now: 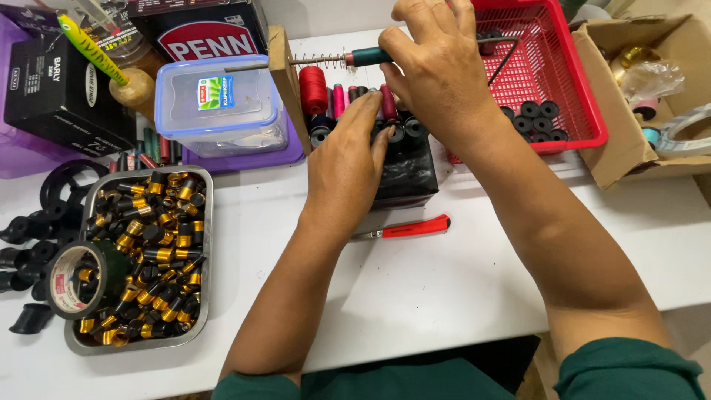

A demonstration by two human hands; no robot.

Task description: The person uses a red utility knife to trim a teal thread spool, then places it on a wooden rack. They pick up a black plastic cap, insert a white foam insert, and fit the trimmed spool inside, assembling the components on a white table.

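Head view, nearest first: two green sleeves (626,370) at the bottom edge, forearms reaching up over the white table (444,289). At left sits a metal tray (206,244) heaped with small black-and-gold parts, a roll of dark tape (83,278) resting on its near corner, and loose black plastic pieces (26,244) lie beside it. A red-handled cutter (415,227) lies on the table between the arms.

Further on, the left hand (348,167) lies palm down, fingers stretched flat over the thread spools (326,100) — red, pink and dark ones — standing in a black box (407,178). The right hand (437,70) hovers just above the same box, fingers curled down among the spools; whether they pinch one I cannot tell. A teal-handled tool with a spring (348,58) lies just behind the spools, its handle at the right hand's fingers.

Beyond — a clear lidded container (222,104) on a purple tray at left, a red basket (563,81) with black rings at right, and a cardboard box (629,96) in the far corner.
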